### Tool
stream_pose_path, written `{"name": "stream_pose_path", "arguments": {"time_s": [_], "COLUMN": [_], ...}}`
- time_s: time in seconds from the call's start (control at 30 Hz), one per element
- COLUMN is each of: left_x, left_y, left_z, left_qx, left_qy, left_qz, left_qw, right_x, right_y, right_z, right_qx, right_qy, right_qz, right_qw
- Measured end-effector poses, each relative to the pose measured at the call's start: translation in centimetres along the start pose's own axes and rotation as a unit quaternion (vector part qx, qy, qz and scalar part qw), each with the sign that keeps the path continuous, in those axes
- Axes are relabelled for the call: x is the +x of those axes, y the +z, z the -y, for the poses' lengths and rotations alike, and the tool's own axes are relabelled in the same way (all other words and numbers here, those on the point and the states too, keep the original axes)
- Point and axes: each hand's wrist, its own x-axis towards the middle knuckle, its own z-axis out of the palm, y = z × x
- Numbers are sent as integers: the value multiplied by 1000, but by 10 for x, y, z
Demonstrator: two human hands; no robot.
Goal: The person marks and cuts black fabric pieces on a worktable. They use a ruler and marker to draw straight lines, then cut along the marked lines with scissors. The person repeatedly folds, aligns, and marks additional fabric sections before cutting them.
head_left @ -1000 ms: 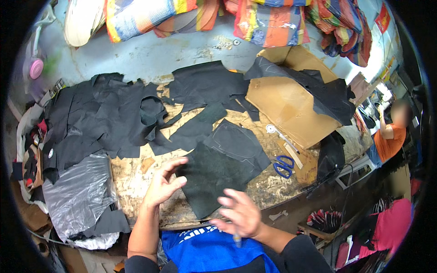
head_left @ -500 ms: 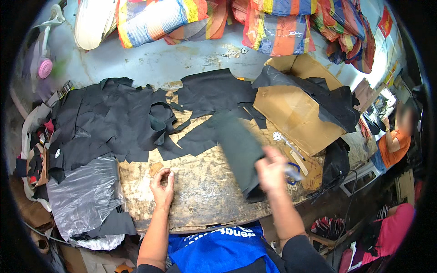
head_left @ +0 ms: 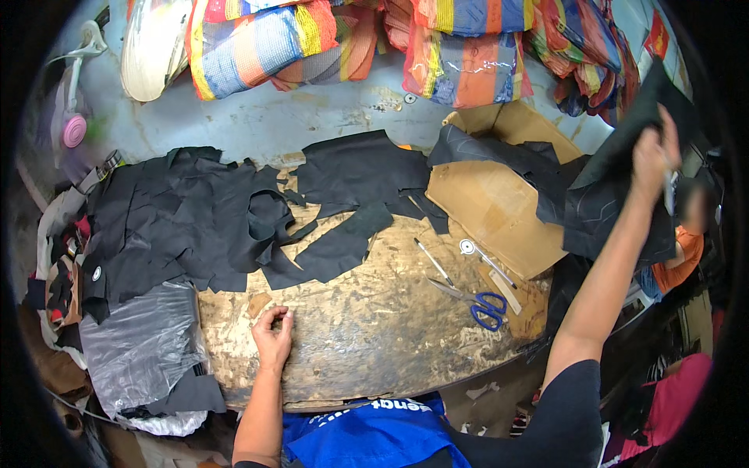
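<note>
Raised at the far right, my right hand [head_left: 654, 160] grips a large dark leather piece [head_left: 608, 210], which hangs above the table's right end. Pale lines show faintly on its lower part. My left hand [head_left: 272, 337] rests on the worn wooden table [head_left: 351, 335] with its fingers curled in. Whether anything small is between those fingertips, I cannot make out. Just beyond them lies a small tan scrap [head_left: 258, 303]. Blue-handled scissors [head_left: 488, 310] lie partly spread at centre right, near a pen [head_left: 433, 261].
Black leather pieces [head_left: 172, 218] cover the table's left and back. A clear plastic-wrapped stack [head_left: 144, 343] stands at the left. A torn cardboard box [head_left: 491, 210] sits at the back right, and a person in orange [head_left: 686, 253] is beyond. Striped bundles [head_left: 468, 70] line the back.
My right hand has swung from the table's middle to the far upper right with a dark leather piece in it. Scissors and pen now show uncovered. My left hand has hardly moved.
</note>
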Motion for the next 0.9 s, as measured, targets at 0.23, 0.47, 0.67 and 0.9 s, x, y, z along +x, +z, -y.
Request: {"name": "stream_pose_path", "arguments": {"time_s": [0.23,0.47,0.67,0.9], "left_x": [-1,1,0,1], "left_y": [0,1,1,-1], "left_z": [-9,-13,-17,-12], "left_qx": [34,55,64,99], "left_qy": [21,72,71,86], "left_qz": [11,14,19,21], "left_qw": [999,996,995,991], "right_x": [-70,-117,-122,-220], "right_y": [90,54,61,50], "right_z": [-56,-4,22,171], "right_qx": [38,-56,-42,55], "right_qy": [186,247,316,12], "right_qz": [450,624,619,315], "right_qw": [873,739,717,947]}}
